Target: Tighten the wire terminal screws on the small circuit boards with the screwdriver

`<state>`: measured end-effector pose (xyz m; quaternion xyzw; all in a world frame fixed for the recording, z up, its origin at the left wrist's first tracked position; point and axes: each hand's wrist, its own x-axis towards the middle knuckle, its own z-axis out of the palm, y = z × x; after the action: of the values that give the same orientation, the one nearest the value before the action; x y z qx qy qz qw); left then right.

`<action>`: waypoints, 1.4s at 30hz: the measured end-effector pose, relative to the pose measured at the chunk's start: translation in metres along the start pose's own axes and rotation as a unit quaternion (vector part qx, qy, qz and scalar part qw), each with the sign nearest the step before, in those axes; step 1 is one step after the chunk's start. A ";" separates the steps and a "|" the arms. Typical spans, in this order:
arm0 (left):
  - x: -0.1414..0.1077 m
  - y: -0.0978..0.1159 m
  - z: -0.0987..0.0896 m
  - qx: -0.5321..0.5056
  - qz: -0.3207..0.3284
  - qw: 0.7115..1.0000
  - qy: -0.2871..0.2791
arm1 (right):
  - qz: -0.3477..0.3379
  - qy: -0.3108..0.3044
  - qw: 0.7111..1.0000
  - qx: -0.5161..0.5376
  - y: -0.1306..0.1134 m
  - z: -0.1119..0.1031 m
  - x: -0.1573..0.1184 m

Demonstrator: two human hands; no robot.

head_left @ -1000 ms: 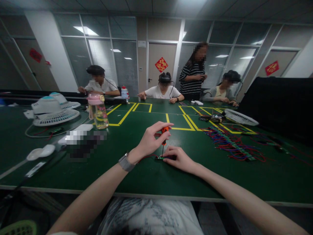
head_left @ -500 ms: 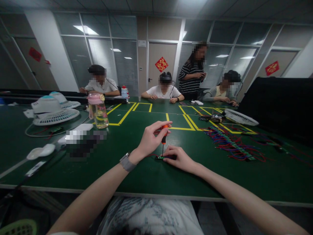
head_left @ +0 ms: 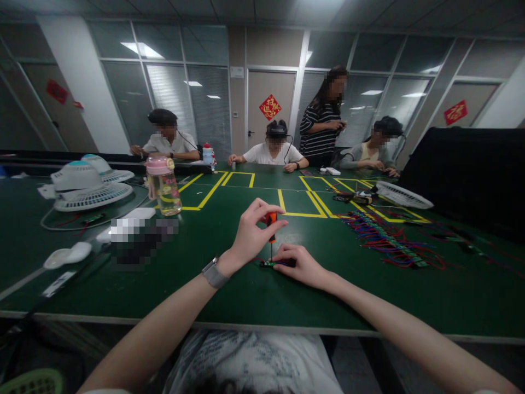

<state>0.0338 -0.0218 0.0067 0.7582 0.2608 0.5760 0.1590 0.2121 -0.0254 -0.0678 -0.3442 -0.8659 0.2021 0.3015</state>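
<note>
My left hand (head_left: 255, 230) is closed around the orange and black handle of a screwdriver (head_left: 272, 234), which stands upright. The screwdriver's thin shaft reaches down to a small green circuit board (head_left: 267, 264) lying on the green table (head_left: 229, 306). My right hand (head_left: 301, 265) rests on the table just right of the shaft, its thumb and fingers pinched at the board's right end. Thin dark and red wires run beside the board, partly hidden by my fingers.
Many wired boards (head_left: 389, 241) lie in a row at right, near a white fan grille (head_left: 404, 195). White fans (head_left: 92, 186) and a pink-lidded bottle (head_left: 164, 186) stand at left. Yellow tape marks the table. Several people are across it.
The thumb and fingers of my left hand have shifted around the screwdriver handle, which sits slightly further left. Across the table, one person's hand has moved out to a small object.
</note>
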 end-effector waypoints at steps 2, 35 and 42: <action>0.000 0.001 0.000 0.023 0.019 1.000 0.002 | 0.000 0.001 1.000 0.002 0.000 0.000 0.000; 0.001 -0.002 0.004 -0.170 -0.088 0.981 -0.016 | -0.005 -0.004 1.000 0.006 -0.003 -0.002 0.000; 0.000 0.000 0.003 -0.121 -0.053 0.991 -0.027 | -0.006 -0.003 1.000 0.010 -0.002 -0.001 -0.001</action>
<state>0.0367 -0.0213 0.0057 0.7336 0.2245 0.5737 0.2869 0.2123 -0.0271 -0.0657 -0.3352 -0.8669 0.2096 0.3037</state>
